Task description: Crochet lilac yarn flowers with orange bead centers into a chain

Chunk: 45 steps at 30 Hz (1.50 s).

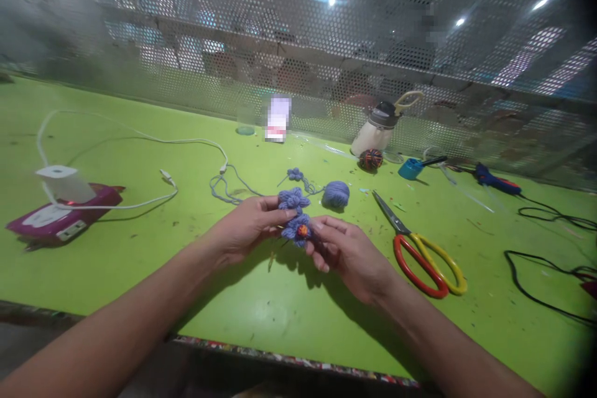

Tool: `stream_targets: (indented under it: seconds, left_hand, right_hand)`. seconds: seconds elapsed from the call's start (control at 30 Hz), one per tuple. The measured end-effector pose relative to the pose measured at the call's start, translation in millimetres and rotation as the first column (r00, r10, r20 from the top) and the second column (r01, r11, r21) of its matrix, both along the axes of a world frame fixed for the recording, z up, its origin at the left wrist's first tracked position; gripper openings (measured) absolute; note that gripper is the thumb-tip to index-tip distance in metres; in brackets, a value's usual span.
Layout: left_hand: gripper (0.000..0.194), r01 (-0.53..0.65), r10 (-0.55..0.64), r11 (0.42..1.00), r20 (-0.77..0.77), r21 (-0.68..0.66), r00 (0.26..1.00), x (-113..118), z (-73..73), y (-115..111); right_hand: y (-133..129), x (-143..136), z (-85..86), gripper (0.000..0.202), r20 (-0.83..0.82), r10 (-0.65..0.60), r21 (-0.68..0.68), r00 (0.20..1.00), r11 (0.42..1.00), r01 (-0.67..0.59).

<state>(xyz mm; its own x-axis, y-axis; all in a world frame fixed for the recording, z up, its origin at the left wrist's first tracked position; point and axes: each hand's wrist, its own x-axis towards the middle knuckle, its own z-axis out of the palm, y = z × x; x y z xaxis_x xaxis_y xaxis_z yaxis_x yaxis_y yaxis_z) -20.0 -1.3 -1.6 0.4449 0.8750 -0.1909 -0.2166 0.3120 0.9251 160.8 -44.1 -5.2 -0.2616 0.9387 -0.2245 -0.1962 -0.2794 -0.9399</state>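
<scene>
Two blue-purple yarn flowers are held over the green table [261,317], one above the other. The upper flower [293,199] is pinched by my left hand [252,224], its thumb lying across the front. My right hand [347,252] grips the right edge of the lower flower [291,231], which has an orange-red centre. Beyond them lie a small loose yarn flower [295,173] and a ball of the same yarn [336,194], with strands trailing on the tabletop.
Open scissors [417,252] with red and yellow handles lie at right. Farther back stand a bottle [375,127], a multicoloured yarn ball [370,160], a blue container [411,168] and a glue gun [497,180]. At left, a purple power strip [65,214] holds a white charger [65,182] with its cable.
</scene>
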Motion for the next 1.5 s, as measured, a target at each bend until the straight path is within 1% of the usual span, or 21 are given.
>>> stream_targets:
  seconds: [0.2, 0.43, 0.63, 0.87, 1.0, 1.1, 1.2, 1.27, 1.33, 1.4, 1.5]
  left_hand:
    - [0.023, -0.039, 0.039, 0.998, 0.009, -0.039, 0.999, 0.5, 0.4, 2.8]
    - [0.022, -0.057, 0.057, 0.997, 0.01, -0.048, 0.998, 1.4, 2.6, 0.3]
    - [0.023, -0.029, 0.029, 0.999, 0.002, -0.023, 1.0, 2.6, 3.1, -1.6]
    - [0.024, 0.001, 0.0, 1.0, 0.047, -0.014, 0.999, 5.6, 3.1, -5.0]
    - [0.023, 0.014, -0.014, 1.0, 0.052, 0.007, 0.999, 5.5, 1.0, -5.3]
    - [0.025, -0.02, 0.02, 1.0, 0.044, -0.009, 0.999, 5.2, 2.7, -5.5]
    - [0.026, -0.077, 0.078, 0.996, 0.024, -0.039, 0.997, 5.0, 7.0, -5.9]
    - [0.026, -0.087, 0.088, 0.995, 0.008, -0.051, 0.996, 5.1, 9.0, -6.0]
    - [0.026, -0.078, 0.078, 0.996, 0.008, -0.044, 0.997, 5.3, 9.2, -6.0]
    - [0.026, -0.058, 0.059, 0.998, 0.022, -0.016, 0.998, 5.4, 7.5, -6.0]
    - [0.027, -0.013, 0.012, 1.0, 0.038, 0.023, 0.999, 4.9, 3.5, -6.0]
  right_hand:
    - [-0.1, -0.6, -1.6, 0.034, 0.045, 0.035, -0.007, 0.998, 0.999, -0.034]
    - [1.2, 2.2, 0.1, 0.03, 0.065, 0.091, 0.023, 0.994, 0.995, -0.092]
    - [-1.0, -0.4, -0.5, 0.028, 0.133, 0.039, 0.045, 0.99, 0.998, -0.045]
    - [-3.6, -5.0, -3.1, 0.031, 0.087, -0.022, 0.068, 0.996, 0.998, 0.016]
    - [-3.6, -6.9, -4.4, 0.033, 0.095, -0.063, 0.069, 0.993, 0.996, 0.057]
    - [-3.7, -5.5, -3.9, 0.032, 0.101, -0.03, 0.069, 0.994, 0.997, 0.023]
    - [-4.6, -3.7, -0.1, 0.026, 0.074, -0.008, 0.094, 0.997, 0.996, 0.001]
    - [-5.6, -3.6, 3.3, 0.027, 0.113, -0.008, 0.128, 0.994, 0.992, -0.007]
    - [-6.6, -4.7, 5.8, 0.027, 0.217, -0.018, 0.173, 0.976, 0.985, -0.021]
    - [-7.3, -6.2, 6.5, 0.022, 0.313, -0.049, 0.211, 0.948, 0.977, -0.019]
    - [-7.9, -7.6, 5.1, 0.016, 0.368, -0.096, 0.238, 0.925, 0.971, 0.006]
